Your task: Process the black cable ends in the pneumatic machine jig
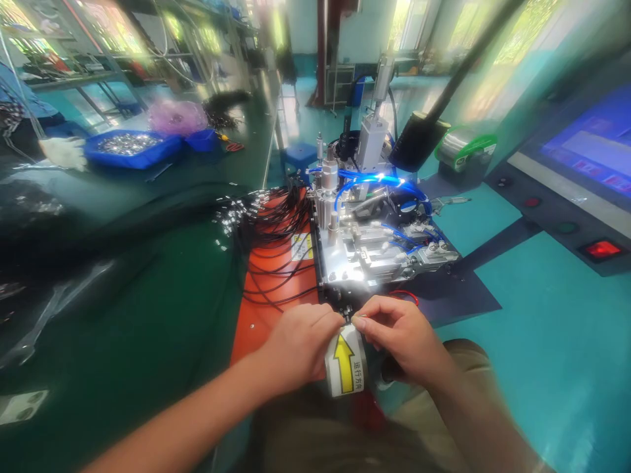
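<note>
My left hand [306, 334] is closed in a pinch at the front edge of a metal machine [374, 249]. Opposite it, my right hand [401, 334] pinches with thumb and forefinger, its tips nearly meeting the left ones. Whatever lies between the fingertips is too small to make out. Just below them sits a white guide cover [348, 374] with a yellow arrow and printed characters. To the left, black cables [280, 263] with shiny ends spread over an orange-red panel [261, 328].
Blue air tubes [374, 179] arch over the machine. At right stands a control panel [566, 190] with a screen and a red lit switch. Wire spool [466, 150] sits behind. Left are a wrench [46, 322], a blue tray of small metal parts [131, 154] and another person's gloved hand [64, 152].
</note>
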`<state>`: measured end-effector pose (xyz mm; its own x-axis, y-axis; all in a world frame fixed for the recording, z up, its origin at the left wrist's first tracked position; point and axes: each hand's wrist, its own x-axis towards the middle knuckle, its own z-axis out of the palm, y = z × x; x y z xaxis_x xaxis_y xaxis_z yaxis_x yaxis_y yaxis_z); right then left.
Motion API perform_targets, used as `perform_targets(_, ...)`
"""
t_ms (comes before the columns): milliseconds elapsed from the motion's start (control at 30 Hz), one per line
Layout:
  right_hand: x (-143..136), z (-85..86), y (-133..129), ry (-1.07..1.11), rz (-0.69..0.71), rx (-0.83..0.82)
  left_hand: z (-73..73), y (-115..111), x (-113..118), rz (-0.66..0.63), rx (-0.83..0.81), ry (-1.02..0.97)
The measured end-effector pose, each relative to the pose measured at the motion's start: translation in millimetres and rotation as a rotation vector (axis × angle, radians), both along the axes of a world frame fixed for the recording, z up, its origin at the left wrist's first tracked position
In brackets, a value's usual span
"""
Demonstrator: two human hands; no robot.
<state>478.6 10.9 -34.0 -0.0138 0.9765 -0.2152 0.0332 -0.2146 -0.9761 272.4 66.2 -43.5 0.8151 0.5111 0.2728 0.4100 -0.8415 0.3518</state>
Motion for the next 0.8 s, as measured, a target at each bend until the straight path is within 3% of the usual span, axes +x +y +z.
perform_targets(267, -17, -5.6, 0, 0.184, -0.146, 0.045, 3.8, -1, 1, -0.012, -0.08, -0.019)
perform_targets(433, -23, -12.5, -6, 0.143, -0.208, 0.094, 5.5, -1, 0, -0.013, -0.065, 0.026)
perform_targets(600, -2, -7.1, -6, 0.031, -0.049, 0.002, 1.0, 1, 0, 0.012, -0.02, 0.059)
perform_targets(800, 13, 9.0, 0, -0.273, 0.037, 0.108, -2.3, 2, -1, -0.006, -0.02, 0.083)
